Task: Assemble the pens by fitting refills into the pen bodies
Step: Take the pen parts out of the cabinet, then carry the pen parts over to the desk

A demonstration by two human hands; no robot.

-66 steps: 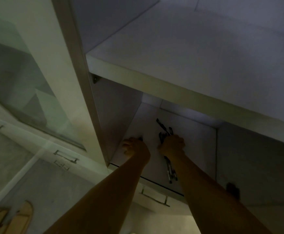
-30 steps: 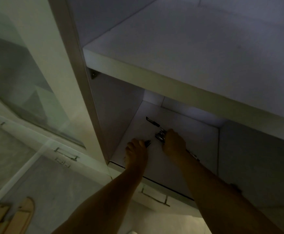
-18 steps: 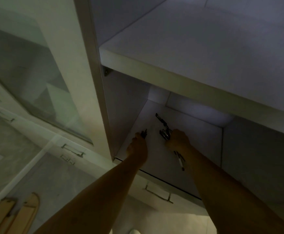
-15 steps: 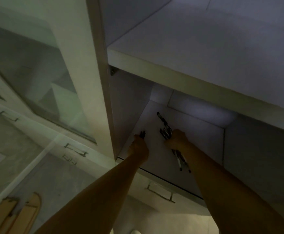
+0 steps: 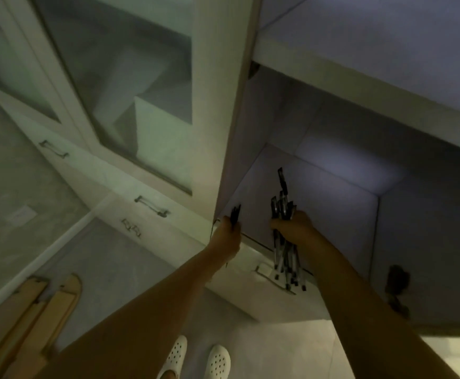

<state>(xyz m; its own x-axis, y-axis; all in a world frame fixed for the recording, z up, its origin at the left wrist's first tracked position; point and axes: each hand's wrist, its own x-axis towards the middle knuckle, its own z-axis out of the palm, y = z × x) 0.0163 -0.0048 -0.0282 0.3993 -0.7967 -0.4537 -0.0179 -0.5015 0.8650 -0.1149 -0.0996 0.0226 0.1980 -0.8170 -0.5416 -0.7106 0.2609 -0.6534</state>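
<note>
My right hand (image 5: 294,228) grips a bundle of pens (image 5: 285,233), fingers curled round its middle. The bundle is dark and slim, with pale barrels showing below my fist; its upper ends fan out towards 12 o'clock, one pen (image 5: 282,180) standing higher than the rest, and its lower ends splay towards 6 o'clock. It hangs over the front edge of the cupboard shelf (image 5: 319,192), an open compartment that appears to hold nothing else I can make out in the dim light.

At 9 o'clock from the bundle, my left hand (image 5: 227,232) pinches a short dark pen piece (image 5: 235,214), whose tip points up towards 12 o'clock; the two hands are near but apart.

Above the compartment runs another shelf (image 5: 360,86). At 10 o'clock stands a glass-fronted cabinet door (image 5: 130,86), with drawers and a metal handle (image 5: 151,205) beneath. A drawer handle (image 5: 267,274) sits just below the bundle. At 6 o'clock my white perforated shoes (image 5: 196,356) rest on the floor (image 5: 114,263), and wooden boards (image 5: 40,310) lie at 8 o'clock.
</note>
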